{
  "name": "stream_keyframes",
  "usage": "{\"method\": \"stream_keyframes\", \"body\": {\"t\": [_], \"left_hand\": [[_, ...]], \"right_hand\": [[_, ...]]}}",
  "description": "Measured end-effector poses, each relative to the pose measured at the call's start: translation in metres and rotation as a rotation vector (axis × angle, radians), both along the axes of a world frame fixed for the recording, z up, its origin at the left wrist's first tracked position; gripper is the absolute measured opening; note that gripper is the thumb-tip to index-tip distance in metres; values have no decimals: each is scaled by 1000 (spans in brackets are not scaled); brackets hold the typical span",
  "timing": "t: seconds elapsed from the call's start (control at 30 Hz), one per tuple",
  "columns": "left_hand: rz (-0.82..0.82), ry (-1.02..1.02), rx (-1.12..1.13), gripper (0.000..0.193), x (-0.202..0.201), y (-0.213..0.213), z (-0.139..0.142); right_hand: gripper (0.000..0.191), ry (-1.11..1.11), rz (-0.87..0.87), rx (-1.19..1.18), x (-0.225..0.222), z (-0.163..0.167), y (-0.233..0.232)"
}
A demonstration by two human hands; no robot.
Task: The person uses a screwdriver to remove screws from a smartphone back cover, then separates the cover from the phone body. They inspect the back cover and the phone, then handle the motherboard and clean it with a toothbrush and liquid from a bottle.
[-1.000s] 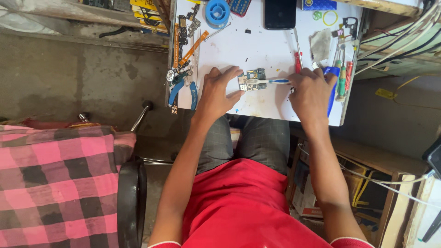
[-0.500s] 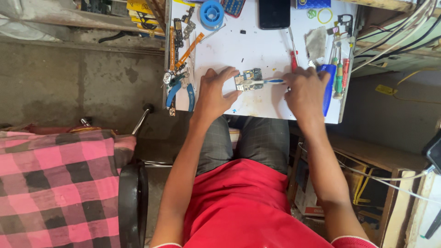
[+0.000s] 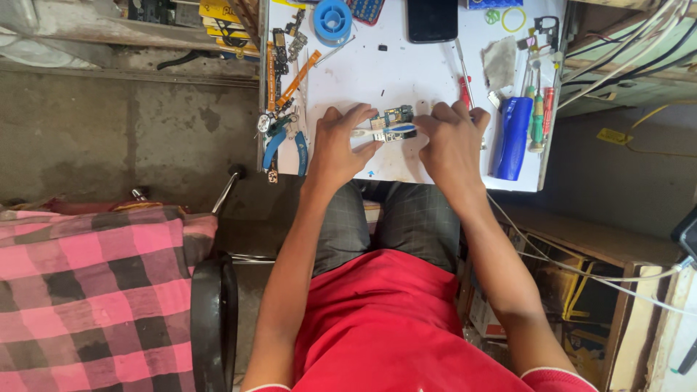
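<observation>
Both hands sit a little nearer to each other than before, over the small circuit board [image 3: 393, 118] in the middle of the white worktop [image 3: 406, 72]. Left hand [image 3: 338, 144] steadies the board with its fingertips; right hand [image 3: 450, 139] grips a blue-handled tool [image 3: 385, 131] lying across it. Blue pliers [image 3: 286, 142] lie at the left edge, above a bare concrete floor [image 3: 131, 131]. A pink checked cloth [image 3: 91, 290] covers the seat nearby.

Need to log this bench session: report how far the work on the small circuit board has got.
Done: the small circuit board lies bare on the white table, out of any casing. In hand: the left hand steadies it while the right hand works a blue-and-white tool against it. Left: loose orange flex strips and screwdrivers lie unused; no casing is visible, so reassembly looks undone.
</observation>
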State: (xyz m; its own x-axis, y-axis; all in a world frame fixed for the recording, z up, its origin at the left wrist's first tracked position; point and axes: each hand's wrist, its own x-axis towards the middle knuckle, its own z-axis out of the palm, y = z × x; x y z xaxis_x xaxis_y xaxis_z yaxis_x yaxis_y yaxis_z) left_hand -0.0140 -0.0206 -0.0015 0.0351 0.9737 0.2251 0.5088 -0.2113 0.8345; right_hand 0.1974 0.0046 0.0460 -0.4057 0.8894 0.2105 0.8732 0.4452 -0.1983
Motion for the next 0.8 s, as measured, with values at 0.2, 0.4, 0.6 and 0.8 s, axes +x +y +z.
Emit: {"method": "stream_keyframes", "body": {"t": [0.2,0.4,0.6,0.8], "left_hand": [[2,-6,10,59,-1,1,1],[10,1,12,60,-1,1,3],[7,-12,-28,61,-1,0,5],[12,-8,40,63,-1,0,-1]], "right_hand": [[41,1,-13,17,2,11,1],[38,-1,-29,28,8,10,-1],[38,53,-18,-33,6,-1,-4],[33,18,-107,-48,44,1,2]]}}
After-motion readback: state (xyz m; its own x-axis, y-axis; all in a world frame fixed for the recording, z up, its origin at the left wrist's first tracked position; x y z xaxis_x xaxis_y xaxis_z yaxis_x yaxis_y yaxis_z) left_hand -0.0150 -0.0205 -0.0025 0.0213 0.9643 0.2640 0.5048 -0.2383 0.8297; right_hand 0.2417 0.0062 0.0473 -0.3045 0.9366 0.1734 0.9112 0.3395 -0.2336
